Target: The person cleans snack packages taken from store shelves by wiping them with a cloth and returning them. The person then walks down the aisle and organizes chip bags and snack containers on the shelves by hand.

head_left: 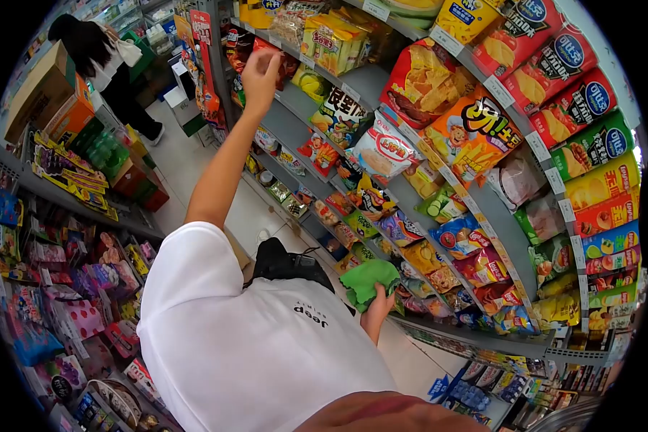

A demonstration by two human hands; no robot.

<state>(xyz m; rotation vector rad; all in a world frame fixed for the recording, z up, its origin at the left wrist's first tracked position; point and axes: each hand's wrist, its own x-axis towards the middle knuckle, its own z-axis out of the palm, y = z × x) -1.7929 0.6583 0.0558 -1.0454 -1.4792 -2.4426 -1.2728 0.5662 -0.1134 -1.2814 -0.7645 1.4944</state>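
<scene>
My left hand (pixel 261 78) is stretched out to the upper shelf, its fingers partly curled and apart, with nothing visible in them. Just behind its fingertips is a red snack packet (pixel 268 47); I cannot tell whether they touch. Low in front of my body, my right hand (pixel 379 308) grips a crumpled green cloth (pixel 369 281). Yellow snack packs (pixel 333 42) sit on the shelf to the right of my left hand.
Shelves (pixel 367 83) of bagged snacks curve along the right. Another rack (pixel 133 230) with packets and sweets runs along the left. Between them is a tiled aisle (pixel 176 176). A person (pixel 97 57) in dark clothes stands beyond stacked cartons (pixel 65 104).
</scene>
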